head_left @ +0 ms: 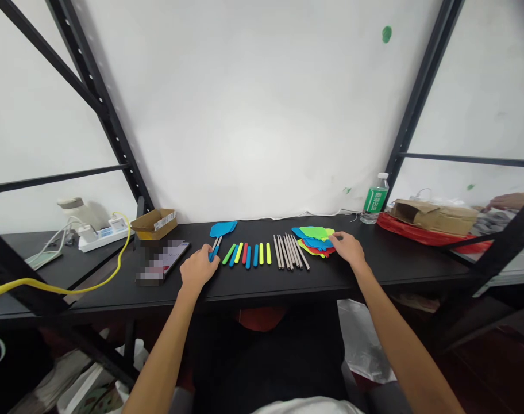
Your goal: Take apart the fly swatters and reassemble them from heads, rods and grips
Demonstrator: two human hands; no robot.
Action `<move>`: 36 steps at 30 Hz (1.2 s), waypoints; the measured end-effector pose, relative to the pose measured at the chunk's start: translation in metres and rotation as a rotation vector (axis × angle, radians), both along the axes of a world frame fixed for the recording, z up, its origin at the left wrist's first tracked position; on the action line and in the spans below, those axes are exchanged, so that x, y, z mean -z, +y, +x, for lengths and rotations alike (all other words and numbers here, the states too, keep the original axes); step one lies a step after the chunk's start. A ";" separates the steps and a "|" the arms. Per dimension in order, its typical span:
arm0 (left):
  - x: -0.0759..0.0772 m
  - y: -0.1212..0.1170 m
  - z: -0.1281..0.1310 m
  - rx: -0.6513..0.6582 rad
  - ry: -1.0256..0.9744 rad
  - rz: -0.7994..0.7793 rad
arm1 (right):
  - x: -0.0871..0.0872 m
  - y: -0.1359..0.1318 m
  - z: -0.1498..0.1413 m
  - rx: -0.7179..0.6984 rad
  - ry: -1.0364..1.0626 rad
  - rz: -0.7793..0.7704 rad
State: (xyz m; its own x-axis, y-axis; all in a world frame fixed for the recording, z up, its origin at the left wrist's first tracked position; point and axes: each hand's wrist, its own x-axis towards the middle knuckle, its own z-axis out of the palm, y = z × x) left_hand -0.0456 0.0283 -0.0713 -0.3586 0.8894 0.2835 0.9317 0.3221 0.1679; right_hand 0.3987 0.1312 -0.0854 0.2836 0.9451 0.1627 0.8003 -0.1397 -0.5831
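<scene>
My left hand (199,267) is closed round the blue handle (214,253) of a fly swatter, whose metal rod leads up to a flat blue head (223,229). A second rod lies beside it, apparently of another blue swatter underneath. Over on the right, my right hand (348,248) pinches the edge of the pile of loose swatter heads (316,244), green, yellow, blue and red. Which head its fingertips hold looks like a yellow one. Between my hands lie a row of coloured handles (249,257) and several metal rods (288,253), side by side.
On the black table (253,287), a phone (169,260) and small cardboard box (154,224) lie left, near a power strip (104,236) and yellow cable (115,276). A water bottle (375,199) stands at the back right, by an opened carton (434,217) on red plastic.
</scene>
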 end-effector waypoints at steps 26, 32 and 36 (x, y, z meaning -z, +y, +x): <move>-0.002 -0.002 0.002 -0.001 -0.013 -0.010 | 0.001 0.001 0.001 -0.010 0.002 0.007; 0.000 -0.002 0.001 0.004 -0.008 0.007 | 0.001 -0.001 -0.001 -0.003 0.000 0.004; -0.001 -0.003 0.002 0.001 -0.008 0.002 | 0.000 -0.001 -0.002 0.002 -0.006 0.003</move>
State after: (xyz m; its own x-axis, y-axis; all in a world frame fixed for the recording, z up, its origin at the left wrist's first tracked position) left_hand -0.0440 0.0253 -0.0704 -0.3597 0.8895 0.2819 0.9307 0.3205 0.1762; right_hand 0.3967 0.1307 -0.0851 0.2844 0.9440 0.1670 0.8033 -0.1395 -0.5790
